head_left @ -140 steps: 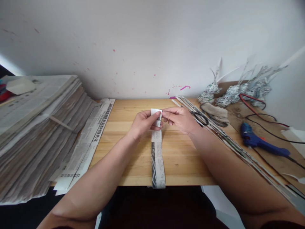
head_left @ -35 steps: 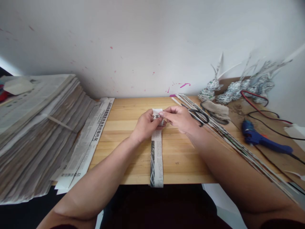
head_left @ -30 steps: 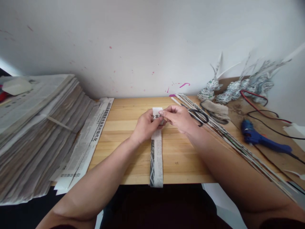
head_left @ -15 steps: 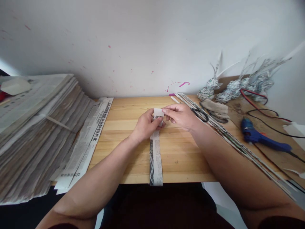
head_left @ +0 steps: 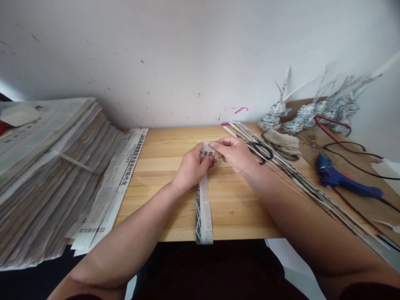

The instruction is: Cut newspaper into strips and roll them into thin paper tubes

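A long newspaper strip (head_left: 205,212) runs from my hands toward the table's front edge, its near end hanging slightly over. My left hand (head_left: 193,164) is closed on the strip's far end, thumb across the printed characters. At the top corner of that end, my right hand (head_left: 233,152) pinches the paper between thumb and fingers. Both hands are close together above the wooden table (head_left: 156,166). Just beyond my right wrist lie black-handled scissors (head_left: 264,151), partly covered by the hand.
Left stands a tall tied stack of newspapers (head_left: 56,179), with cut newspaper strips (head_left: 117,179) beside it. Thin rolled paper sticks (head_left: 296,179) lie diagonally on the right. Beyond are a cloth (head_left: 283,143), woven paper figures (head_left: 271,116) and a blue glue gun (head_left: 346,181) with its cord.
My right hand has shifted slightly left along the strip's top edge, showing more of the scissors. My left hand still holds the strip, its thumb slightly changed in position.
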Action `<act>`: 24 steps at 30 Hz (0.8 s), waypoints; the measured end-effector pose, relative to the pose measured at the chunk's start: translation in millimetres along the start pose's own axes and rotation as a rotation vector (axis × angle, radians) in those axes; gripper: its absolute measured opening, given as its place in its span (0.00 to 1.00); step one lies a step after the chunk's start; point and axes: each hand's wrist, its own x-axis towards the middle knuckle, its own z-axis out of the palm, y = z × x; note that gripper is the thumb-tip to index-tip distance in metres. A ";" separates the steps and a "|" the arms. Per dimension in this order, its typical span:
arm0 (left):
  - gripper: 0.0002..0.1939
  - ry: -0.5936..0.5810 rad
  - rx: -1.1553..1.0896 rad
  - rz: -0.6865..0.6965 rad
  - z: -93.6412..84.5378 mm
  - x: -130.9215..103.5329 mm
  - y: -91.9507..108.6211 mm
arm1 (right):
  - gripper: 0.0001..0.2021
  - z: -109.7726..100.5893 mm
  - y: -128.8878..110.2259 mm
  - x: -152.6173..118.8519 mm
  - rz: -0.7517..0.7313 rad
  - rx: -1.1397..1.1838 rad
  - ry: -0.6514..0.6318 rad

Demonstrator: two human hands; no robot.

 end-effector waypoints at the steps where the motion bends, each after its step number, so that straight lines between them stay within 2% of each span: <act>1: 0.12 0.002 0.018 0.009 0.4 -0.3 0.1 | 0.17 0.6 0.0 -0.7 -0.006 0.006 0.001; 9: 0.14 -0.013 0.056 0.048 1.2 -2.3 2.1 | 0.21 4.6 -3.5 -4.6 0.003 0.030 -0.011; 18: 0.26 -0.040 -0.169 -0.101 -1.7 2.4 5.1 | 0.16 -11.1 -10.2 -2.8 -0.019 -0.026 -0.269; 24: 0.16 -0.045 -0.206 -0.115 -1.8 2.7 6.8 | 0.17 -1.1 -4.8 -2.2 0.013 0.061 -0.123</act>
